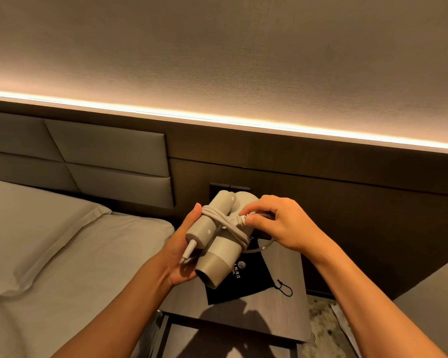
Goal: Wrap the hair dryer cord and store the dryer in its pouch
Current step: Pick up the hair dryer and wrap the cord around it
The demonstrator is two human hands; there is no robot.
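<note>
The dryer (pixel 219 236) is held in the air above the surface (pixel 282 319), folded so that its handle lies alongside its barrel, with the barrel's open mouth pointing down toward the camera. The cord (pixel 224 220) is wound in several turns around handle and barrel together, crossing over itself near the middle. The left hand (pixel 181 250) cups the dryer from below and from the left, fingers curled under it and the thumb pressed against the cord turns on the handle. The right hand (pixel 277 223) is at the dryer's right side, thumb and forefinger pinching the plug end of the cord (pixel 243 218) against the wraps; its other fingers are loosely curled. Under the dryer, flat on the surface, lies the black pouch (pixel 246 282), printed with a pale logo, its drawstring (pixel 285 289) trailing to the right. A bed (pixel 62 254) with a pillow (pixel 36 228) stands to the left, below a padded headboard (pixel 88 161), and a light strip (pixel 217 121) runs along the wall.
</note>
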